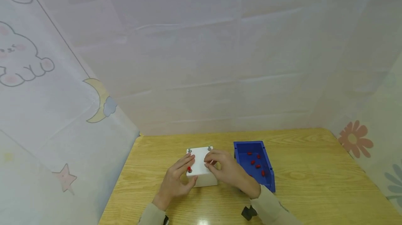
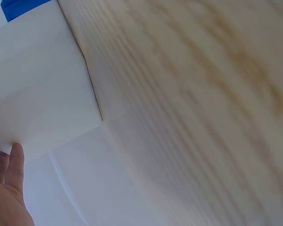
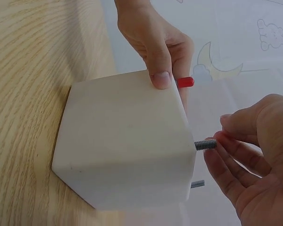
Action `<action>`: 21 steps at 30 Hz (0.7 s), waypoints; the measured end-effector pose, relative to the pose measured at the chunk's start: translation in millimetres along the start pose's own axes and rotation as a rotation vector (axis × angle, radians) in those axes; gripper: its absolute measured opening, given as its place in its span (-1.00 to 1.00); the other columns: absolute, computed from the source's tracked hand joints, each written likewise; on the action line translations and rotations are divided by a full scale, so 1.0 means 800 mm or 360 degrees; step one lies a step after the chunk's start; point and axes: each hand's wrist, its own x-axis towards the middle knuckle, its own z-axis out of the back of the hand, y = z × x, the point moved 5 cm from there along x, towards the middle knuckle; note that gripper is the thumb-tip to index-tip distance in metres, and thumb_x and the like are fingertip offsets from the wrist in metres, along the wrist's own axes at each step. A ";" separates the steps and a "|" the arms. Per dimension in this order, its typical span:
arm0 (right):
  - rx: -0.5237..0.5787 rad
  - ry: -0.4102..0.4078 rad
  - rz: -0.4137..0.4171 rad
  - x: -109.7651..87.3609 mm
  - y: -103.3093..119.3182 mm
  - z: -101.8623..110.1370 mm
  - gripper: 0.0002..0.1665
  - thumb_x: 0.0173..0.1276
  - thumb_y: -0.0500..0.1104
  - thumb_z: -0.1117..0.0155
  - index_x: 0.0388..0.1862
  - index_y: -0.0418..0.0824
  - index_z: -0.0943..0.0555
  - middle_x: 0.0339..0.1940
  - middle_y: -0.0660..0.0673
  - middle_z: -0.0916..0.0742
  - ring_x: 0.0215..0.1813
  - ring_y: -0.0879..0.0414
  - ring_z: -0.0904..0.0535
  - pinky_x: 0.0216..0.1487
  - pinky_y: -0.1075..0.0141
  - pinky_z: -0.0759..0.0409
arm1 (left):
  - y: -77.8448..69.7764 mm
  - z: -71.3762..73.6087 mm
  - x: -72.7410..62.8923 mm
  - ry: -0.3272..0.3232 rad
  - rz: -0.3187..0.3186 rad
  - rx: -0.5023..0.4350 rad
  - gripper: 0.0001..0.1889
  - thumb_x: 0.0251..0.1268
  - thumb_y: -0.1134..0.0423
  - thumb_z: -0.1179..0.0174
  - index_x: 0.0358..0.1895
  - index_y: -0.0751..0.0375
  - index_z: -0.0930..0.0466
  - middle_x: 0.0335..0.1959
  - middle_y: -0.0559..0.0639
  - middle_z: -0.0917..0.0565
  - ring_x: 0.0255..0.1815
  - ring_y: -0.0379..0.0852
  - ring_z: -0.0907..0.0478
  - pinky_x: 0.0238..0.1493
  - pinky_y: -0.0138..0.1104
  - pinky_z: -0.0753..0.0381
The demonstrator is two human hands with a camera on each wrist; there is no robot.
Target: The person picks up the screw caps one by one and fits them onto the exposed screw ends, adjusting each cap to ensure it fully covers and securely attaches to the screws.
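A white box [image 1: 204, 179] stands on the table, a threaded metal bolt at each top corner. One bolt, at the front left, wears a red cap [image 3: 185, 82]. My left hand [image 1: 176, 179] holds the box at its left side, thumb on the front face and fingers reaching over the top. At the front right bolt [image 3: 205, 144], my right hand [image 1: 224, 167] pinches a small red cap, mostly hidden behind thumb and fingertips; only a bit of red shows in the right wrist view. The back left bolt [image 1: 190, 150] and back right bolt [image 1: 209, 148] are bare.
To the right of the box is a blue bin [image 1: 248, 145] with several red caps [image 1: 258, 166] lying loose in it. A small black object [image 1: 247, 213] shows by the right sleeve. A patterned cloth [image 1: 201, 78] hangs behind the wooden table [image 1: 311, 169].
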 end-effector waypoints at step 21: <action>0.0008 -0.0031 -0.0062 -0.022 -0.024 0.014 -0.89 0.39 -0.41 -0.45 -0.18 -0.25 -0.80 -0.17 -0.14 -0.84 -0.18 0.25 -0.74 -0.18 0.36 -0.83 | 0.001 0.000 -0.001 0.0005 0.0021 -0.0018 -0.44 0.26 0.17 -0.46 0.25 0.45 -0.68 0.25 0.30 -0.73 0.27 0.36 -0.69 0.43 -0.17 -0.65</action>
